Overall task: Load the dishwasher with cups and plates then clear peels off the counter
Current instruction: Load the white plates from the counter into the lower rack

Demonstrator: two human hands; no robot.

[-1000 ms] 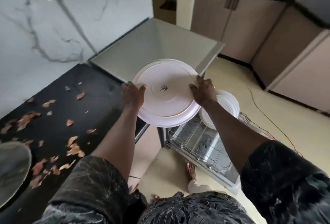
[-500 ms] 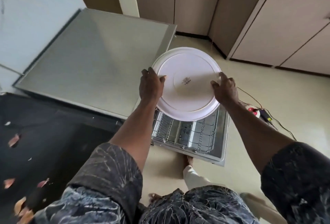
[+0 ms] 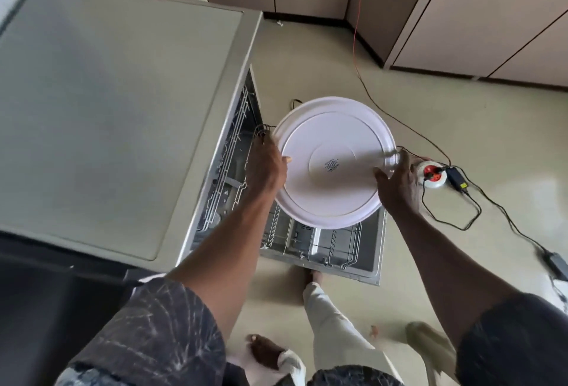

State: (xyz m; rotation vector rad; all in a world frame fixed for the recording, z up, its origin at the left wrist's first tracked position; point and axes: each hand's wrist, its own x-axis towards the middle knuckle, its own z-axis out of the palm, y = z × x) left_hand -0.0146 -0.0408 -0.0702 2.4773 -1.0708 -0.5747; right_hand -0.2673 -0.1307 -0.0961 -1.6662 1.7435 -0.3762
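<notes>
Head view: the white plate [image 3: 333, 162], underside up, hangs over the dishwasher's pulled-out rack [image 3: 322, 244]. The left hand [image 3: 267, 164] grips its rim at nine o'clock and the right hand [image 3: 396, 182] at four. It looks stiff, smooth and breakable, so opposite rim holds suit it. The centre stamp is too small to read.

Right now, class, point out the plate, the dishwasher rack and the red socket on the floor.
plate [image 3: 333, 167], head view, centre of its underside.
rack [image 3: 335, 242], head view, wire tines below the plate.
socket [image 3: 431, 174], head view, its red top.
</notes>
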